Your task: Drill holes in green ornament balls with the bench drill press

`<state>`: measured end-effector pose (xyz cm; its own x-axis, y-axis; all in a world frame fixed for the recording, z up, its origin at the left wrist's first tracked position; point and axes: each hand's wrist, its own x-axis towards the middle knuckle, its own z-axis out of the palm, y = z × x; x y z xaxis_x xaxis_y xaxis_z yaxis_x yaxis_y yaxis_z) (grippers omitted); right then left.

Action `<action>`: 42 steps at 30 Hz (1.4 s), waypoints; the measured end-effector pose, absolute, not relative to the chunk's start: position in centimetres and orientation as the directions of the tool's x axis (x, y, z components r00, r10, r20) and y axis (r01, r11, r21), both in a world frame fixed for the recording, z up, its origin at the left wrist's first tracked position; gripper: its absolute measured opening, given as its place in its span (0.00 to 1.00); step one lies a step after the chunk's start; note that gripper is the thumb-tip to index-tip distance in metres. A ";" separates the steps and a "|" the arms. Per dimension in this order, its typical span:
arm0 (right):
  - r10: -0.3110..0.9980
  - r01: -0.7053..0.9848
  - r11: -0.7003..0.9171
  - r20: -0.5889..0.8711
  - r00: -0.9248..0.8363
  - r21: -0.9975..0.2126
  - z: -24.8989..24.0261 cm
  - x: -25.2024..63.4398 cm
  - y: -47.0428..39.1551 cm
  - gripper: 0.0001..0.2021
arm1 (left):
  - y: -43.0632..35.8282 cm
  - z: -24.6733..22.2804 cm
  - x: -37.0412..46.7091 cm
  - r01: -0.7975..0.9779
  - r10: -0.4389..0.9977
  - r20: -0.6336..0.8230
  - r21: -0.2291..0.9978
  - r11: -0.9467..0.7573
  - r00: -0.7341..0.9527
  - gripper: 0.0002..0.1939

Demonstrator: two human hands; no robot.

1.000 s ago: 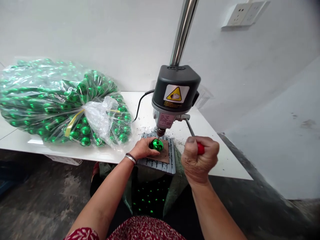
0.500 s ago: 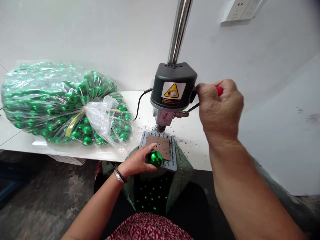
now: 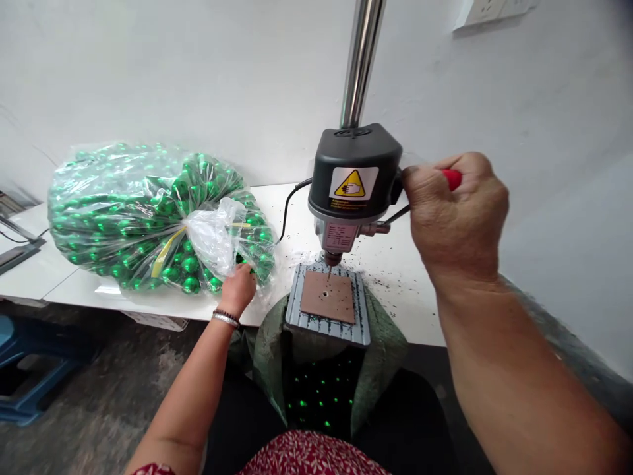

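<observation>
My right hand (image 3: 455, 224) is wrapped around the red-tipped feed lever (image 3: 452, 179) of a small black drill press (image 3: 355, 175). The thin drill bit (image 3: 330, 270) points down above a brown board (image 3: 321, 297) that has a small round hole and lies on the grey slotted base (image 3: 363, 330). At the gathered mouth of a clear plastic bag (image 3: 217, 231) full of shiny green balls (image 3: 190, 265), my left hand (image 3: 239, 287) has its fingers bunched and bent inward. The fingertips are hidden at the plastic, so whatever they grip does not show.
Below the base, a dark green woven sack (image 3: 271, 336) hangs open with green balls (image 3: 324, 402) inside. Dark shavings lie on the white table (image 3: 395, 264). A black cord (image 3: 287, 204) runs behind the drill press. A blue stool (image 3: 34, 363) stands at lower left.
My left hand has left the drill base, where it held a green ball, and moved left to the bag. That ball is out of the hand. My right hand stays on the lever; the view has shifted.
</observation>
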<state>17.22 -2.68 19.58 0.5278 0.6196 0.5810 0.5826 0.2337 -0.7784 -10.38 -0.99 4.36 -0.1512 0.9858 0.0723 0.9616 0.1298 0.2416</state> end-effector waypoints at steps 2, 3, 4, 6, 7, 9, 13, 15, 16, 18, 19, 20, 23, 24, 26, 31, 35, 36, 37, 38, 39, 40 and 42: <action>0.629 0.579 0.227 0.572 0.527 -0.783 19.7 17.2 -2.8 0.13 | 0.1 4.4 -9.5 0.976 0.996 -0.010 0.199 0.089 -0.089 0.16; 0.629 0.579 0.231 0.574 0.525 -0.782 19.7 17.1 -2.8 0.13 | 0.3 4.3 -9.1 0.978 0.996 -0.043 0.189 0.085 -0.078 0.16; 0.627 0.579 0.235 0.577 0.524 -0.781 19.7 17.1 -2.9 0.13 | 0.5 4.2 -8.8 0.979 0.995 -0.065 0.185 0.086 -0.076 0.17; 0.620 0.583 0.239 0.585 0.524 -0.776 19.7 17.1 -3.0 0.12 | 0.3 3.9 -8.5 0.979 0.995 -0.073 0.185 0.086 -0.073 0.20; 0.616 0.585 0.242 0.588 0.524 -0.774 19.7 17.1 -3.0 0.12 | -0.1 3.7 -8.6 0.977 0.995 -0.067 0.193 0.087 -0.075 0.21; 0.610 0.581 0.250 0.592 0.526 -0.774 19.5 17.1 -3.0 0.12 | -1.5 3.6 -9.1 0.948 0.993 -0.017 0.295 0.118 -0.118 0.22; 0.590 0.556 0.286 0.601 0.539 -0.780 19.2 17.1 -2.9 0.11 | -6.3 4.1 -10.0 0.608 0.942 0.111 0.786 0.112 -0.316 0.31; 0.574 0.558 0.295 0.611 0.546 -0.775 19.1 17.1 -2.9 0.11 | -8.8 4.6 -9.7 0.370 0.957 0.093 0.929 0.016 -0.275 0.31; 0.567 0.563 0.295 0.616 0.546 -0.772 19.1 17.1 -2.9 0.11 | -9.7 4.8 -9.3 0.272 0.976 0.072 0.962 -0.013 -0.207 0.31; 0.565 0.575 0.294 0.624 0.540 -0.763 19.1 17.1 -2.9 0.11 | -10.6 5.0 -8.2 0.129 0.997 0.041 0.991 -0.033 -0.060 0.32; 0.568 0.577 0.295 0.625 0.535 -0.762 19.1 17.1 -2.9 0.12 | -10.6 4.9 -7.6 0.080 0.999 0.033 0.996 -0.033 -0.002 0.32; 0.574 0.577 0.296 0.625 0.529 -0.761 19.2 17.1 -3.0 0.12 | -10.3 4.7 -6.9 0.042 0.999 0.027 0.999 -0.029 0.037 0.32; 0.607 0.555 0.300 0.604 0.516 -0.775 19.3 17.1 -3.2 0.13 | -8.6 3.4 -5.1 -0.087 0.994 -0.026 0.996 0.035 0.102 0.33; 0.616 0.548 0.299 0.597 0.515 -0.781 19.3 17.1 -3.2 0.13 | -8.0 3.0 -4.6 -0.146 0.990 -0.059 0.986 0.077 0.127 0.34; 0.625 0.537 0.302 0.589 0.511 -0.787 19.3 17.2 -3.3 0.13 | -6.9 2.4 -3.7 -0.281 0.971 -0.131 0.942 0.184 0.198 0.37; 0.631 0.517 0.317 0.583 0.511 -0.795 19.4 17.2 -3.3 0.15 | -6.0 1.9 -2.3 -0.487 0.911 -0.266 0.779 0.396 0.315 0.35; 0.626 0.521 0.333 0.597 0.501 -0.786 19.3 17.2 -3.3 0.15 | -5.8 1.7 -2.2 -0.446 0.921 -0.277 0.812 0.376 0.272 0.33; 0.626 0.527 0.332 0.601 0.498 -0.782 19.3 17.2 -3.3 0.15 | -5.6 1.6 -2.2 -0.399 0.932 -0.260 0.849 0.345 0.252 0.33; 0.626 0.534 0.330 0.604 0.494 -0.778 19.3 17.2 -3.3 0.15 | -5.4 1.5 -2.2 -0.339 0.946 -0.232 0.892 0.299 0.224 0.33; 0.626 0.542 0.329 0.608 0.488 -0.773 19.2 17.2 -3.3 0.15 | -5.2 1.5 -2.2 -0.261 0.962 -0.194 0.935 0.241 0.191 0.32; 0.626 0.551 0.329 0.613 0.481 -0.767 19.2 17.2 -3.3 0.15 | -4.8 1.5 -2.2 -0.162 0.977 -0.147 0.972 0.172 0.156 0.32; 0.626 0.559 0.330 0.619 0.474 -0.761 19.2 17.2 -3.3 0.15 | -4.5 1.4 -2.1 -0.046 0.988 -0.093 0.994 0.099 0.123 0.31; 0.623 0.569 0.334 0.629 0.465 -0.752 19.2 17.2 -3.3 0.15 | -3.6 1.3 -1.9 0.197 0.996 0.021 0.980 -0.038 0.089 0.31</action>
<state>17.25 -3.30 19.20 0.4652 0.6233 0.6286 0.5685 0.3339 -0.7519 -1.87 -3.64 1.31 0.0895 0.9958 0.0209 0.1974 -0.0383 0.9796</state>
